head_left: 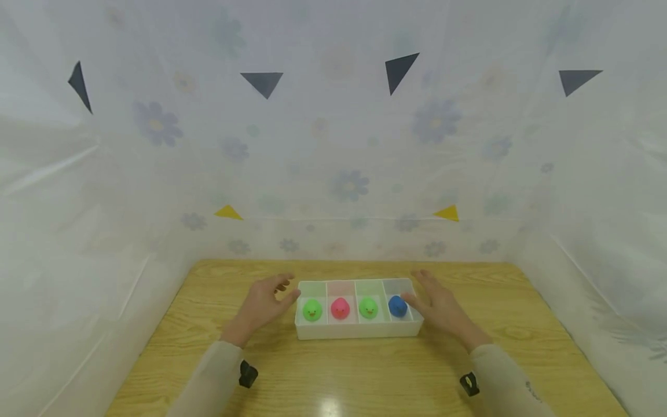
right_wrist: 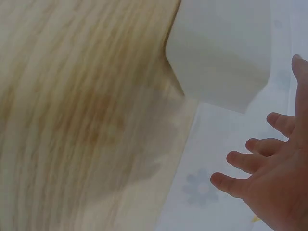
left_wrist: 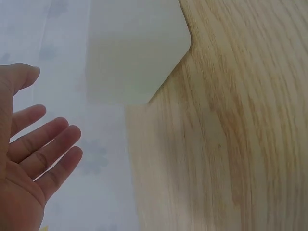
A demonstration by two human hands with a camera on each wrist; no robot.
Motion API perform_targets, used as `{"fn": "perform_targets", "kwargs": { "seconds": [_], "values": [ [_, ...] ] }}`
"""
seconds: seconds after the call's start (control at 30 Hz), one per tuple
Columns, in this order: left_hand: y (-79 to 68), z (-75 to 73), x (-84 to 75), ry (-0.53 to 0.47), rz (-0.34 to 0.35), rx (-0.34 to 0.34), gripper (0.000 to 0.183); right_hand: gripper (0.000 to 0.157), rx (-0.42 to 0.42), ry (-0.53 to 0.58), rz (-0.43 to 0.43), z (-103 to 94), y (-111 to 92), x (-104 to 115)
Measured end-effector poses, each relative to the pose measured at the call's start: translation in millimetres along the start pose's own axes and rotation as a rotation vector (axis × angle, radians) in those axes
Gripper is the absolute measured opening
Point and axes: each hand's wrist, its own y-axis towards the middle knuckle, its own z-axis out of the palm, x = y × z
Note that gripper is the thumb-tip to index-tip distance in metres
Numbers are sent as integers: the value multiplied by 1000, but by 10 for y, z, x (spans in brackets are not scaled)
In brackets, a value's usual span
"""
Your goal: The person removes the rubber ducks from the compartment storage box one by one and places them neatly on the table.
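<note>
A white tray with a row of compartments stands on the wooden table, in the middle of the head view. From left to right it holds a green duck toy, a pink duck toy, another green duck toy and a blue duck toy. My left hand is beside the tray's left end, fingers spread and nothing held. At the other end my right hand is likewise spread, its thumb overlapping the tray's right edge near the blue duck. Both wrist views show an outer wall of the tray with the fingers apart from it.
The wooden table runs back to a pale, flower-patterned sheet that encloses it behind and on both sides. Dark triangles and yellow triangles are on the sheet. Each wrist wears a small black device.
</note>
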Motion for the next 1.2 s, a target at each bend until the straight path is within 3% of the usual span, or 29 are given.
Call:
{"fn": "perform_targets", "kwargs": {
  "seconds": [0.43, 0.87, 1.2],
  "values": [
    [-32, 197, -28, -76, -112, 124, 45, 86, 72, 1, -2, 169, -74, -180],
    [-30, 288, -64, -40, -48, 143, 41, 83, 83, 8, -15, 232, -92, -281],
    [29, 354, -75, 10, -34, 269, 46, 82, 85, 4, -3, 247, -91, -279]
  ]
}}
